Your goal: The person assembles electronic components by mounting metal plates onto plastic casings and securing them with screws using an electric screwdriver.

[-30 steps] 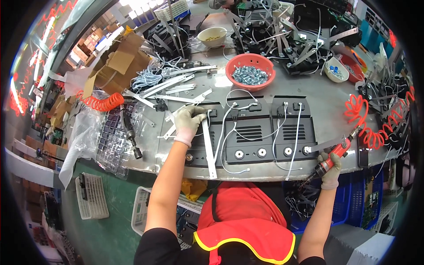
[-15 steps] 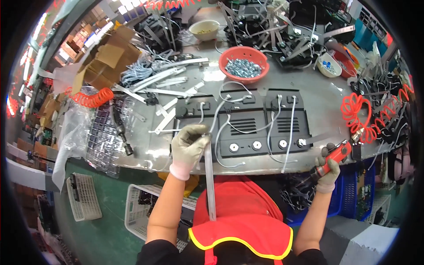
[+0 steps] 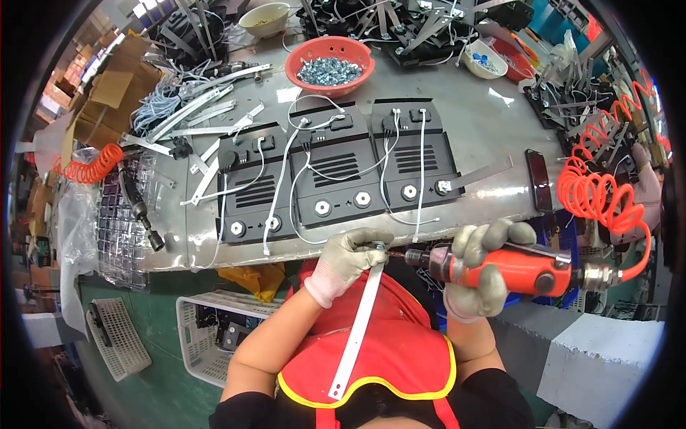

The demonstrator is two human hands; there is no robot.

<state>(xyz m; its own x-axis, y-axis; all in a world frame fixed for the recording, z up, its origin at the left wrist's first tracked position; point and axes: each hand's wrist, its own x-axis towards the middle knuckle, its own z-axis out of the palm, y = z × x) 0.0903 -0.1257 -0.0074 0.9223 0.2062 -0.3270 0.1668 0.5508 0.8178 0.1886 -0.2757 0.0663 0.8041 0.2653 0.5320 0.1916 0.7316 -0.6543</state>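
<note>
My left hand (image 3: pixel 346 264), in a pale work glove, pinches the upper end of a flat metal strip (image 3: pixel 357 332). The strip slants down across my red apron. A small metal fastener shows at the pinched end, partly hidden by the fingers. Wrapped around a red pneumatic screwdriver (image 3: pixel 525 273) is my gloved right hand (image 3: pixel 471 297). The tool lies nearly level, its bit pointing left and meeting the strip's end at my left fingertips. Just beyond, black slotted panels (image 3: pixel 336 171) with white cables lie on the metal table. Another metal strip (image 3: pixel 479 174) sticks out from the rightmost panel's bolt.
A red bowl (image 3: pixel 332 91) of metal fasteners stands behind the panels. Loose strips (image 3: pixel 207 114) and grey cables (image 3: pixel 155 107) lie left, near a second power driver (image 3: pixel 136 200). A coiled orange air hose (image 3: pixel 593 189) runs to my tool. A dark phone-like slab (image 3: pixel 538 179) rests right.
My right hand has brought the screwdriver leftward and turned its bit to the strip in my left hand. The strip now slants more. The whole view has shifted.
</note>
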